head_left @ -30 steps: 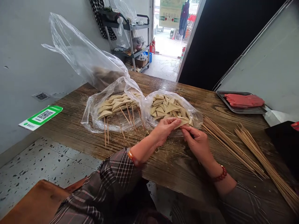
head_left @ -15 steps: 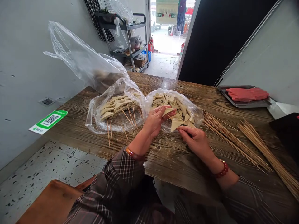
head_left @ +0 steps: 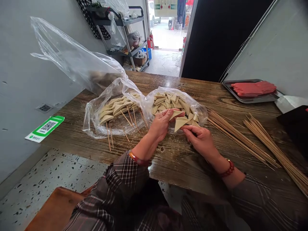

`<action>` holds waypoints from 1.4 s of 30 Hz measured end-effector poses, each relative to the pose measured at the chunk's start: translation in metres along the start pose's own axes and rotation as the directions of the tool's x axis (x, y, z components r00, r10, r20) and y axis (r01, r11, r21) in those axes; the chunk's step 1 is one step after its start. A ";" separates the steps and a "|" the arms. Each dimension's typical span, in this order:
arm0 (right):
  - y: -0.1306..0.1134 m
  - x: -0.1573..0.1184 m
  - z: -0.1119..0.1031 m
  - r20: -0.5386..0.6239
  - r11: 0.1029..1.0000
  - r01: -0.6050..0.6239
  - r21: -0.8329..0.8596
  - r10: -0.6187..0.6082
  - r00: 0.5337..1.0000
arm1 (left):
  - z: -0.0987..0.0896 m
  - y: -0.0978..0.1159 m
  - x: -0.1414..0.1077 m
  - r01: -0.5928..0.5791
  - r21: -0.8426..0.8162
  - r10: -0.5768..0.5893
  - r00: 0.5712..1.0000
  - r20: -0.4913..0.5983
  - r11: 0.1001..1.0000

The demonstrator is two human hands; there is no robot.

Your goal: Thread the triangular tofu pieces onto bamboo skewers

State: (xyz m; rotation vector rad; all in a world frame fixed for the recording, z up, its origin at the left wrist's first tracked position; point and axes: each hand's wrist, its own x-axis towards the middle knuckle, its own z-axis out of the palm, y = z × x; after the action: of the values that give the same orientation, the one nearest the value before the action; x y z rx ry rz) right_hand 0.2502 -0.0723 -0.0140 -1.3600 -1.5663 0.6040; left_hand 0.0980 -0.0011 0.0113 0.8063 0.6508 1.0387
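My left hand (head_left: 160,127) pinches a pale triangular tofu piece (head_left: 176,114) between thumb and fingers. Close to it, my right hand (head_left: 201,138) is closed on a thin bamboo skewer, mostly hidden by the fingers, which carries another tofu triangle (head_left: 181,123). The two triangles are nearly touching; whether the skewer tip has entered the left one I cannot tell. Behind both hands lies an open clear plastic bag (head_left: 203,113) full of loose tofu triangles (head_left: 166,102). To the left, skewered tofu pieces (head_left: 115,107) rest on a second clear bag (head_left: 89,123), their sticks pointing toward me.
Two bundles of bamboo skewers, one nearer (head_left: 240,139) and one farther right (head_left: 271,147), lie on the wooden table (head_left: 134,150). A dark tray (head_left: 250,100) holds pink-red items (head_left: 253,88). A green-and-white QR card (head_left: 45,129) sits at the left edge. A wheeled cart (head_left: 125,22) stands beyond.
My hands have come slightly closer together, bringing the skewered triangle nearer to the one in my left hand. The camera view has shifted a little.
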 end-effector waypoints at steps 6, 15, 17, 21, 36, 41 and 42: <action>0.002 0.001 0.000 -0.038 0.994 0.063 -0.091 -0.066 0.997 | 0.006 -0.009 -0.003 0.044 0.030 -0.045 0.999 0.012 0.999; 0.005 0.009 -0.014 -0.125 0.998 -0.017 -0.061 0.010 0.992 | -0.011 0.011 0.007 -0.002 0.004 0.003 0.985 -0.174 1.000; 0.007 0.012 -0.020 -0.188 0.998 -0.066 -0.024 0.060 0.980 | -0.015 0.012 0.009 -0.093 0.090 0.110 0.970 -0.217 0.992; 0.008 0.016 -0.027 -0.261 0.992 -0.112 0.064 0.125 0.957 | -0.022 0.007 0.015 -0.203 0.358 0.284 0.940 -0.190 0.911; 0.007 0.019 -0.023 -0.230 0.995 -0.074 0.069 0.088 0.969 | -0.007 -0.017 0.027 -0.249 0.950 0.337 0.892 0.301 -0.190; 0.002 0.019 -0.023 -0.208 0.995 -0.077 0.070 0.090 0.974 | -0.007 -0.018 0.027 -0.289 0.957 0.355 0.891 0.282 -0.033; 0.002 0.019 -0.024 -0.206 0.994 -0.077 0.075 0.091 0.974 | -0.008 -0.017 0.026 -0.300 0.951 0.351 0.901 0.255 0.079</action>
State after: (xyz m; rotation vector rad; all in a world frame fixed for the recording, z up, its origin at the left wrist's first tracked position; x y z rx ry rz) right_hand 0.2729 -0.0588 0.0011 -1.3979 -1.3145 0.5405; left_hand 0.1099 0.0206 -0.0100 2.2461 1.2745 0.9224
